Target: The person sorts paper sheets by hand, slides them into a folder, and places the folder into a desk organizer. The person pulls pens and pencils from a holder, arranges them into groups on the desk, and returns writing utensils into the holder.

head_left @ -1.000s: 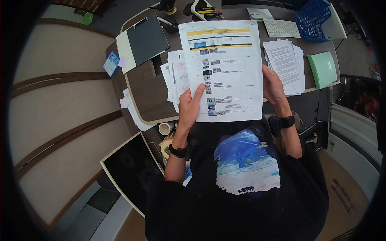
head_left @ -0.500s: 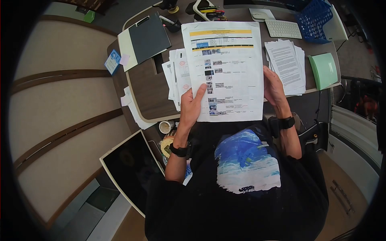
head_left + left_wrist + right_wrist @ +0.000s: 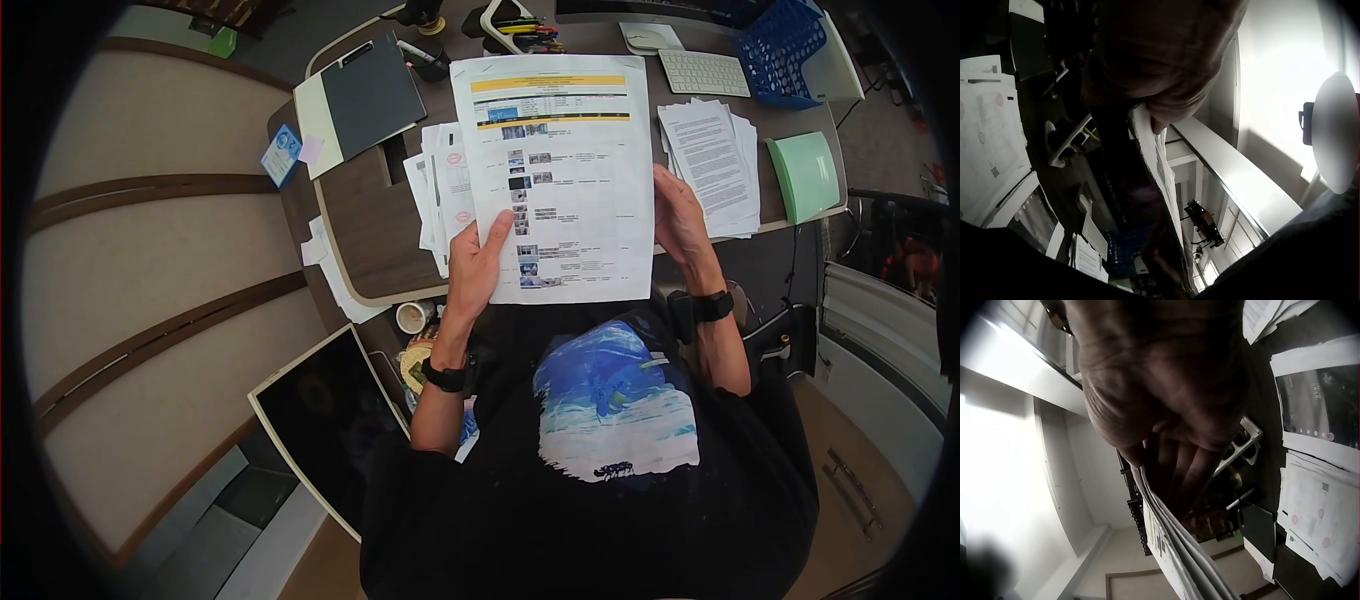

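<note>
Upright in front of my body is a stack of printed sheets [image 3: 590,210], its front page carrying yellow bands, small pictures and lines of text. My left hand [image 3: 474,268] grips its lower left side, thumb on the front page and fingers hidden behind. At the right edge, my right hand [image 3: 682,218] holds the stack, its thumb [image 3: 1132,452] by the front face and its fingers reaching behind. Several layered page edges [image 3: 1179,550] show in the right wrist view. The left wrist view catches the stack [image 3: 1155,159] edge-on below the left hand.
Behind the held stack lie papers with red stamps [image 3: 440,190] on the desk [image 3: 370,230]. A dark clipboard [image 3: 375,100], keyboard [image 3: 703,72], blue basket [image 3: 780,55], text pages [image 3: 708,160] and green folder [image 3: 803,175] surround it. A cup [image 3: 411,318] and monitor [image 3: 330,420] are at lower left.
The head view has shifted very slightly, with the stack appearing a little farther right than one second ago. Both hands keep the same hold on its sides.
</note>
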The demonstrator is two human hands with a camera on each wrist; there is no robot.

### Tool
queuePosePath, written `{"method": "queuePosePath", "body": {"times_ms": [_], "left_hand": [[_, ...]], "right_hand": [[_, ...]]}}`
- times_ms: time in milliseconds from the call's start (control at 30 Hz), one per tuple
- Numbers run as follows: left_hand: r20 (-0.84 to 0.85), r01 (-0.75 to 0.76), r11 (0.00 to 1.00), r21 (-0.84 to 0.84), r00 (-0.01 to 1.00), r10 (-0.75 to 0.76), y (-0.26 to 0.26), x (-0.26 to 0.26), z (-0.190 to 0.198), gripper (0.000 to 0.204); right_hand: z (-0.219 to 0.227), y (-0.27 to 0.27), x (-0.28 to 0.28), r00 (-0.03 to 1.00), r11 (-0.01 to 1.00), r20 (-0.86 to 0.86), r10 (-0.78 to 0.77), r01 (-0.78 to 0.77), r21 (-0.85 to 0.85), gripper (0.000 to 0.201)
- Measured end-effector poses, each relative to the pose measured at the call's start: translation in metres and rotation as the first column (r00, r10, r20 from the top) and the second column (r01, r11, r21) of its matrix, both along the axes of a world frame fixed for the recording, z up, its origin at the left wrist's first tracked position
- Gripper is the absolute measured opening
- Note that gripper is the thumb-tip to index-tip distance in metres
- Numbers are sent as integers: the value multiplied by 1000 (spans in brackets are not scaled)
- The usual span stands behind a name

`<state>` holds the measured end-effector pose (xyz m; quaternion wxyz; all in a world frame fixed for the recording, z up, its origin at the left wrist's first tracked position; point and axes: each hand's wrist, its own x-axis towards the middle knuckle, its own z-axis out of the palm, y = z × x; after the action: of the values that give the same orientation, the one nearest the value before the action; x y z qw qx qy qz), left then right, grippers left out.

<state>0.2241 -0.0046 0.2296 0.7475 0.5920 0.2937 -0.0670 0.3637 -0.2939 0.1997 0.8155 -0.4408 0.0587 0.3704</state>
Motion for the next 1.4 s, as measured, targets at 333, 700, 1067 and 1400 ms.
{"method": "queuePosePath", "body": {"times_ms": [333, 700, 1067, 1400], "left_hand": [[-5, 0, 1000, 3, 1000, 0, 0, -2, 0, 41], [0, -12, 1000, -6, 1000, 12, -1, -2, 2, 41], [1, -12, 1000, -1, 1000, 12, -2, -3, 0, 39], [-7, -17, 1000, -13, 1000, 17, -3, -2, 4, 39]], "right_hand": [[4, 2, -1, 1000, 1000, -3, -10, 10, -18, 43], [3, 1, -2, 1000, 1000, -11, -10, 10, -7, 41], [-2, -2, -3, 1000, 1000, 15, -5, 5, -10, 41], [2, -1, -5, 1000, 1000, -16, -20, 20, -13, 41]]}}
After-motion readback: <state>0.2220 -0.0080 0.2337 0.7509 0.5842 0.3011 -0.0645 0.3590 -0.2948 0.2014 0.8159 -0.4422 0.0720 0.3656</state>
